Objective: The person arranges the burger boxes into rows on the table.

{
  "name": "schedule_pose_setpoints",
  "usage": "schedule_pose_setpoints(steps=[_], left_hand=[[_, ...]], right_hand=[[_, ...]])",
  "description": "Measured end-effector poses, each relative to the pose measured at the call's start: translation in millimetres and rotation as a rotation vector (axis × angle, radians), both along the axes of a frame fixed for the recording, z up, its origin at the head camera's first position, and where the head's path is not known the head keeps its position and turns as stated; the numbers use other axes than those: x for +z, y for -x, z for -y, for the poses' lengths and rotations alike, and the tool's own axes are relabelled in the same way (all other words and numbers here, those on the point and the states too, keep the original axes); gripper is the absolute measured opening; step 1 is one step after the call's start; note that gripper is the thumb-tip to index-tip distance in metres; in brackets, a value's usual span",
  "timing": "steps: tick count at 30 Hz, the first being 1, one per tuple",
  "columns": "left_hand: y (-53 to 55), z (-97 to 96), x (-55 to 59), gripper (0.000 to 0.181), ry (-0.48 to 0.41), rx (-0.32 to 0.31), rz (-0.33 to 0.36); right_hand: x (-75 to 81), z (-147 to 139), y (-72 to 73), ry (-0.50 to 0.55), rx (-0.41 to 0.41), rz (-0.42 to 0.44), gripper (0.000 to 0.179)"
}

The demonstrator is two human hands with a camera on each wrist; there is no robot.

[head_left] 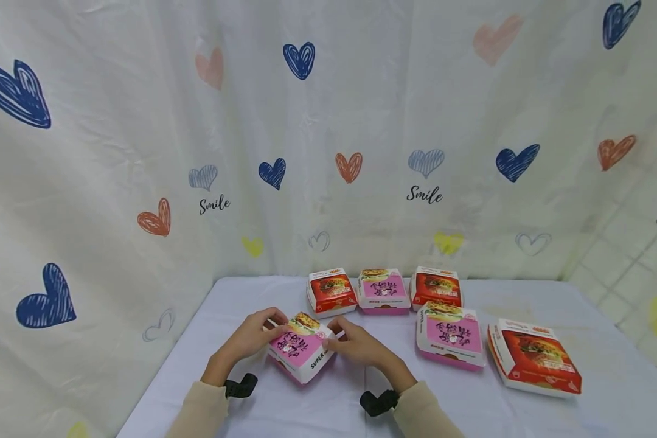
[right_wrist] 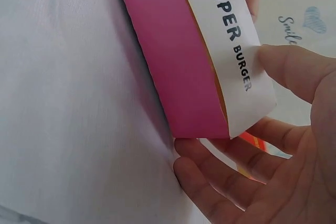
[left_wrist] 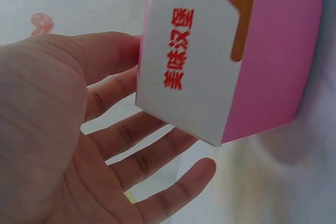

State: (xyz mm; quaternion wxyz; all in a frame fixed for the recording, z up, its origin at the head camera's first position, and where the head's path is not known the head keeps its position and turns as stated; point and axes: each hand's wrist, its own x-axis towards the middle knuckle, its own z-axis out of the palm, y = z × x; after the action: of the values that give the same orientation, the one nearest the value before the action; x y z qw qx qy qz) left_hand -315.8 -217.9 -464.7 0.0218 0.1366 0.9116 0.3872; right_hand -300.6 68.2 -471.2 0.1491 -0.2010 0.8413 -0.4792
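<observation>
A pink and white burger box [head_left: 298,351] sits turned at an angle on the white tablecloth, between both hands in the head view. My left hand [head_left: 247,338] holds its left side, thumb at the lid's edge and fingers behind the far side. In the left wrist view red lettering shows on the box's white side [left_wrist: 184,72]. My right hand [head_left: 359,347] grips the opposite side, its thumb by the "SUPER BURGER" print [right_wrist: 231,24] and its other fingers round the back corner. The lid is closed; the far side is partly hidden.
Along the back stand a red burger box [head_left: 333,292], a pink one [head_left: 383,291] and another red one [head_left: 438,283]. Nearer on the right are a pink box [head_left: 451,334] and a larger red box [head_left: 539,359]. A heart-printed curtain [head_left: 361,109] hangs behind the table.
</observation>
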Motion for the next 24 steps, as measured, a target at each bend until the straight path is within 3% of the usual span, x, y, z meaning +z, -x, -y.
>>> schedule_pose_setpoints(steps=[11,20,24], left_hand=[[-2.0,-2.1,-0.6,0.012,0.001,-0.015,-0.044],[-0.4,7.7,2.6,0.05,0.046,-0.114,0.059],[-1.6,10.7,3.8,0.059,0.054,-0.139,0.093]], right_hand=[[0.0,0.9,-0.6,-0.022,0.001,-0.035,0.036],[0.5,-0.4,1.2,-0.023,-0.005,-0.026,0.038],[-0.3,-0.2,0.5,-0.018,0.0,-0.013,0.039]])
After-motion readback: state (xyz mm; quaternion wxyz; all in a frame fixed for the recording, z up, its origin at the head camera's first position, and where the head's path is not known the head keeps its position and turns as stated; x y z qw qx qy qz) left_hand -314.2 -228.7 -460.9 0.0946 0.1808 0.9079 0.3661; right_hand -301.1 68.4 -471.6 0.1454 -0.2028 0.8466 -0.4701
